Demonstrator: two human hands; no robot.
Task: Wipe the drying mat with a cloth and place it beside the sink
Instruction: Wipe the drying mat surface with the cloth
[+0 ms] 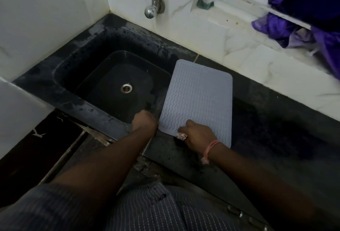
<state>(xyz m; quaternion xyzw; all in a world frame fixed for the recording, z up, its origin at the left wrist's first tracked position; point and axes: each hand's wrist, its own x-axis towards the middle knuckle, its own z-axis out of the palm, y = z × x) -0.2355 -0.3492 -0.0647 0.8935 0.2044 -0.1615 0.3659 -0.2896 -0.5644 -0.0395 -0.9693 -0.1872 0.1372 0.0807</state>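
Mat: the mat (pixel 196 98) lies flat beside the sink (pixel 60 92), under your right hand (pixel 199 134).
Right hand: clamped on a cloth (pixel 181 135), pressing the near corner.
Left hand: your left hand (pixel 145 122) is fisted at the mat's edge, possibly pinching it.
Progress: placed; wiping looks unfinished.
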